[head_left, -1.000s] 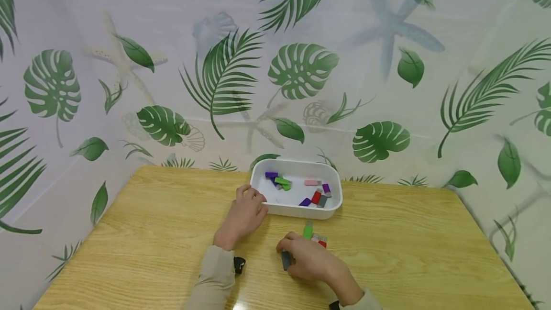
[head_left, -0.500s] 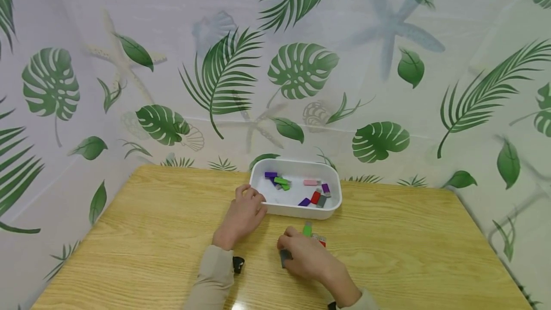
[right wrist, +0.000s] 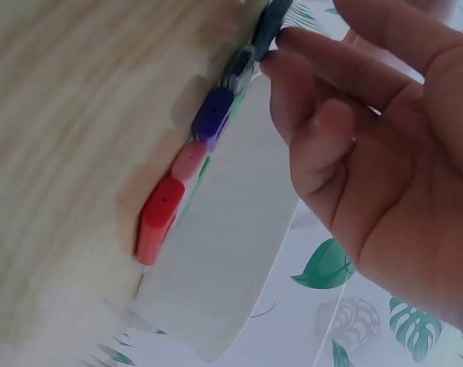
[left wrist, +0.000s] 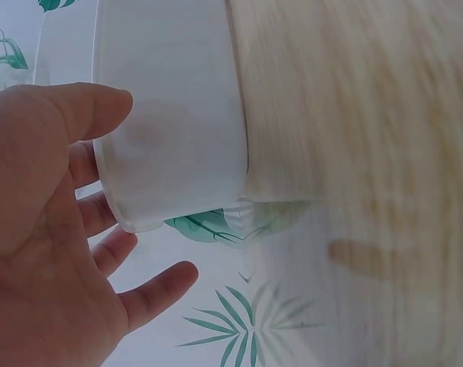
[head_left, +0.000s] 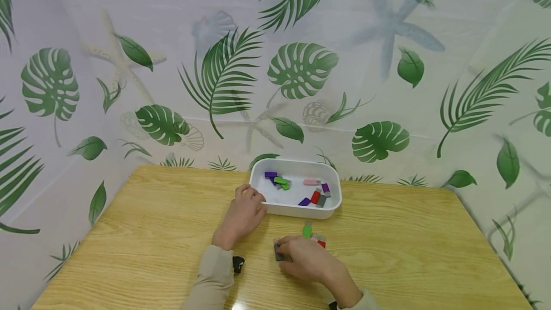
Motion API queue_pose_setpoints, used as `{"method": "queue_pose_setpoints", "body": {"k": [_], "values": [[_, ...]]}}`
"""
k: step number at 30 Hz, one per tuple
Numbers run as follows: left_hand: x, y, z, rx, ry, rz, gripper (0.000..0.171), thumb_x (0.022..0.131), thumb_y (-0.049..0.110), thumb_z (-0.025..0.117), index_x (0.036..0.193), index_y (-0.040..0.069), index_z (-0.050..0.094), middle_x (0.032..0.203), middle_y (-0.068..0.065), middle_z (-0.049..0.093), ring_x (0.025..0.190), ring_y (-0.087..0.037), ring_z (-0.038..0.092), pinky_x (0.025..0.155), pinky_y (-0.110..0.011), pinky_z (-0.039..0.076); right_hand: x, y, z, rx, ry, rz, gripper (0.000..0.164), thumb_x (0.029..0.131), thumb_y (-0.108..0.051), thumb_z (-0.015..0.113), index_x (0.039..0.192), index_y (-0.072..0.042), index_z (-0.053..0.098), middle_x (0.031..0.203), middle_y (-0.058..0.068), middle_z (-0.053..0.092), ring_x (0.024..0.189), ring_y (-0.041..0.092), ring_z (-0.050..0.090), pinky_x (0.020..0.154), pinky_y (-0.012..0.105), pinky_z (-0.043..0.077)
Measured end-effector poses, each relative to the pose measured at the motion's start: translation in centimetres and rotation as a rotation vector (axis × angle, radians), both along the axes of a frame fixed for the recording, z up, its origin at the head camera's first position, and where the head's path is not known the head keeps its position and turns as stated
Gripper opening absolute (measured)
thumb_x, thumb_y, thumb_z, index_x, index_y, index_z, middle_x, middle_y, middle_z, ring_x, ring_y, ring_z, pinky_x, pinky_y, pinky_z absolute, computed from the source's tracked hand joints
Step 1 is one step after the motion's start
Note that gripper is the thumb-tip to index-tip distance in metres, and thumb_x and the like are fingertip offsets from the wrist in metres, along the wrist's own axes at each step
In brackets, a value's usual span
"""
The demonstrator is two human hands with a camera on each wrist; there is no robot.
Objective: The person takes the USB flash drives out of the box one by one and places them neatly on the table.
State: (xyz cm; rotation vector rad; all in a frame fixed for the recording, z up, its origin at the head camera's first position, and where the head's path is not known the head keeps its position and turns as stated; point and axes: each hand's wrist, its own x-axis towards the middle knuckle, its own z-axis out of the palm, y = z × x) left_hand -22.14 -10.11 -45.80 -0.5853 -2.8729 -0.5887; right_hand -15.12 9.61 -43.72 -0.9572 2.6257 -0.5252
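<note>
The left hand (head_left: 242, 214) holds the white tray (head_left: 301, 211) by its near left rim, fingers over the edge. On the table (head_left: 400, 252) before the tray, the right hand (head_left: 311, 257) touches a dark grey USB stick (head_left: 277, 252) with its fingertips; I cannot tell whether it pinches. A green stick (head_left: 307, 230) lies just in front of the tray.

We are facing a pale, creased sheet (head_left: 150, 6) that is hanging behind and on both sides of a wood-grained table (head_left: 409, 233). Green leaves (head_left: 411, 68), starfish (head_left: 392, 27) and faint shells (head_left: 316, 114) are patterning it, and we are seeing a small white glare (head_left: 238, 305) shining on the table.
</note>
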Motion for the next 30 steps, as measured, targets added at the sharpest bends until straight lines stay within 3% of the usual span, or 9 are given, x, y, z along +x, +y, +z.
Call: {"method": "queue_pose_setpoints", "body": {"k": [7,12,18,25,30], "values": [[-0.05,-0.04,-0.13,0.008,0.001,-0.001,0.022,0.102,0.023,0.052,0.107,0.008,0.067,0.118,-0.011,0.059,0.136,-0.038,0.032,0.097,-0.056,0.047,0.15,0.13,-0.17,0.009,0.044,-0.054,0.022,0.091,-0.018,0.068,0.106,-0.004,0.074,0.118,0.006,0.067,0.099,0.015,0.067,0.083,0.031,0.055],[-0.02,-0.1,-0.24,0.011,0.012,-0.008,0.022,0.102,0.023,0.052,0.107,0.008,0.067,0.117,-0.011,0.059,0.135,-0.038,0.033,0.095,-0.055,0.047,0.08,0.25,-0.1,0.001,0.029,-0.064,0.019,0.091,-0.019,0.069,0.104,-0.006,0.074,0.111,0.003,0.065,0.083,0.007,0.061,0.075,0.027,0.054],[-0.1,-0.07,-0.16,0.004,0.011,-0.005,0.023,0.102,0.024,0.051,0.107,0.009,0.067,0.119,-0.011,0.059,0.136,-0.038,0.032,0.096,-0.056,0.047,-0.01,0.59,0.09,-0.011,0.006,-0.084,0.02,0.091,-0.019,0.069,0.107,-0.007,0.074,0.113,0.004,0.064,0.084,0.009,0.061,0.075,0.03,0.055],[-0.1,-0.07,-0.09,0.013,-0.016,-0.002,0.023,0.102,0.025,0.051,0.109,0.009,0.066,0.12,-0.011,0.058,0.137,-0.038,0.03,0.098,-0.057,0.046,0.05,0.78,0.19,0.018,-0.025,-0.116,0.031,0.089,-0.019,0.07,0.119,-0.009,0.071,0.128,0.013,0.058,0.085,0.013,0.06,0.078,0.036,0.055],[0.0,-0.03,0.14,0.013,-0.017,0.001,0.023,0.103,0.024,0.051,0.109,0.008,0.066,0.12,-0.012,0.057,0.138,-0.038,0.03,0.098,-0.057,0.045,0.01,0.88,0.1,0.017,-0.018,-0.109,0.033,0.089,-0.019,0.071,0.12,-0.01,0.071,0.122,0.01,0.06,0.083,0.011,0.058,0.076,0.034,0.054]]}}
